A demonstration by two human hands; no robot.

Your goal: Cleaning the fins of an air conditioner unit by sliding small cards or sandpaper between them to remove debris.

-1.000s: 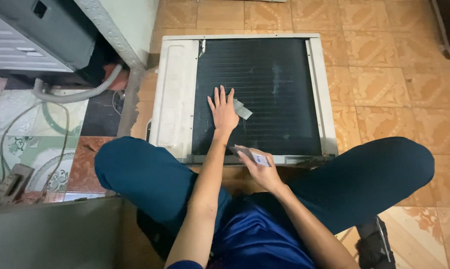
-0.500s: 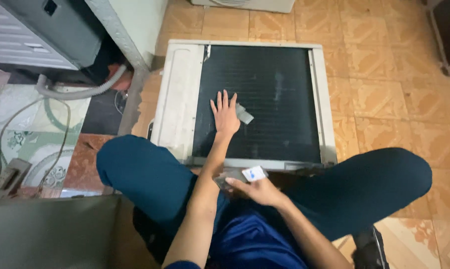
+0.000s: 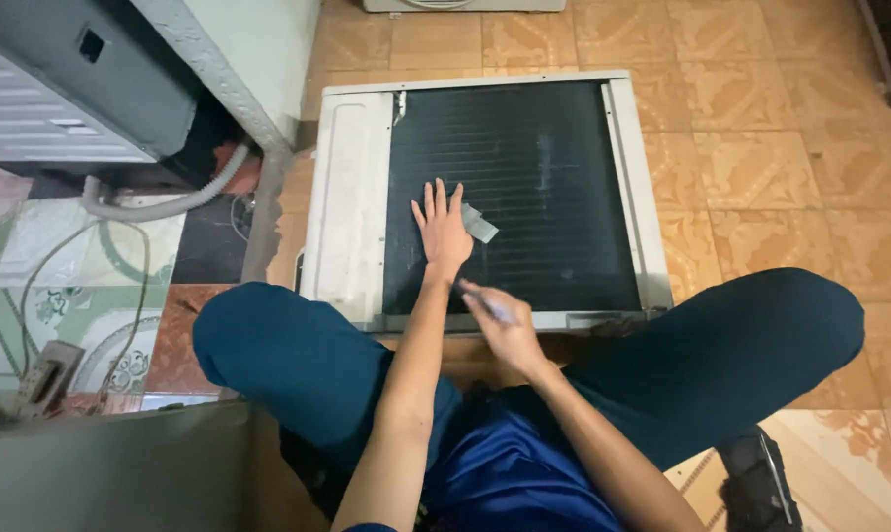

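Observation:
A white air-conditioner unit [image 3: 345, 197] lies flat on the floor with its dark finned coil [image 3: 544, 197] facing up. My left hand [image 3: 442, 229] rests flat on the coil, fingers spread, beside a small grey patch [image 3: 479, 224] stuck to the fins. My right hand [image 3: 502, 325] is at the unit's near edge, closed around a small thin flat tool [image 3: 487, 303] held edge-on. My legs in dark blue trousers [image 3: 298, 355] are crossed right in front of the unit.
Orange patterned floor tiles [image 3: 761, 167] surround the unit. A grey appliance [image 3: 61, 89] with a corrugated hose [image 3: 160, 202] stands at upper left. A power strip with cable [image 3: 46, 379] lies at left. A grey panel [image 3: 101, 463] fills the lower left.
My right hand lifted from my lap back up to the unit's near edge, and the tool turned edge-on. My left hand stayed on the coil.

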